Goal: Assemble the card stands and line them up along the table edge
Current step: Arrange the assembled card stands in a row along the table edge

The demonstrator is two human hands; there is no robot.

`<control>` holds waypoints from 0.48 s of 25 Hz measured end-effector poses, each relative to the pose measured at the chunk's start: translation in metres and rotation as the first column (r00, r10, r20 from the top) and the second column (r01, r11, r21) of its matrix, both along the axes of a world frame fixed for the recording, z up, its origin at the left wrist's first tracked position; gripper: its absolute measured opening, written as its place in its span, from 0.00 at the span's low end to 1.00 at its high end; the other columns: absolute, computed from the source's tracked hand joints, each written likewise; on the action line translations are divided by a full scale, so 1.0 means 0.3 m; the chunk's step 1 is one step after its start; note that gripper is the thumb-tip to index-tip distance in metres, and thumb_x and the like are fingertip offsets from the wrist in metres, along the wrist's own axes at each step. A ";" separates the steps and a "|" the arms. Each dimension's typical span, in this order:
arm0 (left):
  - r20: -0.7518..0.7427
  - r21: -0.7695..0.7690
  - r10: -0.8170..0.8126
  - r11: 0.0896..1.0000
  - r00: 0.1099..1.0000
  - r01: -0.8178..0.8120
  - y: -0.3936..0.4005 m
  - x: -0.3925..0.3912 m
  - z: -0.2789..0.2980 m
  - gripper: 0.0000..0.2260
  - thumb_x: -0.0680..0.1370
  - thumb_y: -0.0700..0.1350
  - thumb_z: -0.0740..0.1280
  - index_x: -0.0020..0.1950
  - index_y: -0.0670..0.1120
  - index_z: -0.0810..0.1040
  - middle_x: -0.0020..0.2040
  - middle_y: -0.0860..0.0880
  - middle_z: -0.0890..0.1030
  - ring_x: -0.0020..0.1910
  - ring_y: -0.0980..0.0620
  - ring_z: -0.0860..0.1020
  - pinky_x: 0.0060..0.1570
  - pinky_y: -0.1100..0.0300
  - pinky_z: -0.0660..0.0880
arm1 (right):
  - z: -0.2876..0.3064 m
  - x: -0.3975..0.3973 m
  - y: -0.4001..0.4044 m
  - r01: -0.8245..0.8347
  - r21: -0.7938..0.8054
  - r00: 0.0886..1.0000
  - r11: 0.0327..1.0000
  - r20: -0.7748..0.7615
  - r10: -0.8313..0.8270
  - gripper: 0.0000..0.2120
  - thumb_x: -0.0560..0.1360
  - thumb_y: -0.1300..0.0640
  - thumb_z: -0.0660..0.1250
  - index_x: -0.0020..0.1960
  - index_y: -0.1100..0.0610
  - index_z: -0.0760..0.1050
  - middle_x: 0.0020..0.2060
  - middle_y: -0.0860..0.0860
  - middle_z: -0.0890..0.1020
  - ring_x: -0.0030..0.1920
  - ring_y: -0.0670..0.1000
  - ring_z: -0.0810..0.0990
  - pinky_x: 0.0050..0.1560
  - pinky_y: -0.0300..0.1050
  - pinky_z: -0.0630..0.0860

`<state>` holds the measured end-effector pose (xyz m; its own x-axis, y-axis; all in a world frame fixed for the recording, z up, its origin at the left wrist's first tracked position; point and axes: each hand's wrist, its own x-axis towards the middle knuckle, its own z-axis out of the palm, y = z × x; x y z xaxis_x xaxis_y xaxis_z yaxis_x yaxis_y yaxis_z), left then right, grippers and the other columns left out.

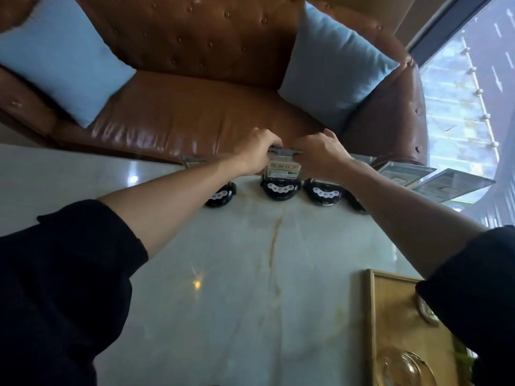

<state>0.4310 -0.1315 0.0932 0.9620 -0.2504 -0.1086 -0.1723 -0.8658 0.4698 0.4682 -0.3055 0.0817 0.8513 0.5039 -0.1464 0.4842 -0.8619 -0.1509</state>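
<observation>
Several card stands already line the far table (250, 274) edge; both hands, left hand (257, 151) and right hand (320, 157), fingers pinching the centre stand's card (282, 169), seating it in its black base (281, 189).

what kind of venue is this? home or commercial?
Likely commercial, a restaurant or lounge booth. A tufted brown leather sofa with blue cushions faces a marble table. Along its far edge stands a row of card stands on black call-button bases. Both hands grip the middle one.
</observation>
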 end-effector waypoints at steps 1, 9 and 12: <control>0.003 -0.009 -0.005 1.000 1.000 0.005 -0.010 0.005 -0.005 0.10 0.78 0.36 0.67 0.56 0.43 0.85 0.53 0.44 0.86 0.53 0.45 0.81 0.45 0.59 0.70 | 0.002 0.004 -0.013 0.000 -0.006 1.000 1.000 0.001 0.000 0.09 0.76 0.56 0.64 0.54 0.53 0.80 0.49 0.53 0.84 0.55 0.57 0.79 0.68 0.56 0.62; -0.030 -0.047 0.015 0.999 0.999 -0.017 -0.014 0.018 -0.006 0.12 0.77 0.41 0.70 0.60 0.44 0.83 0.55 0.45 0.84 0.51 0.49 0.80 0.45 0.60 0.70 | 0.009 -0.002 -0.036 0.028 0.021 0.999 0.999 -0.033 -0.028 0.10 0.75 0.58 0.63 0.53 0.53 0.81 0.46 0.55 0.83 0.53 0.59 0.79 0.67 0.58 0.65; -0.063 -0.020 0.055 0.998 0.996 -0.057 0.083 0.007 0.028 0.18 0.74 0.48 0.74 0.63 0.47 0.81 0.56 0.48 0.83 0.55 0.49 0.79 0.52 0.55 0.75 | 0.021 -0.001 -0.022 0.033 0.010 0.998 0.999 -0.047 -0.033 0.10 0.75 0.53 0.65 0.55 0.53 0.78 0.48 0.53 0.83 0.54 0.58 0.79 0.67 0.59 0.64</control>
<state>0.4332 -0.1067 0.1015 0.9661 -0.1994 -0.1642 -0.0935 -0.8625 0.4973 0.4678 -0.3120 0.0879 0.8599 0.4772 -0.1813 0.4475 -0.8756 -0.1818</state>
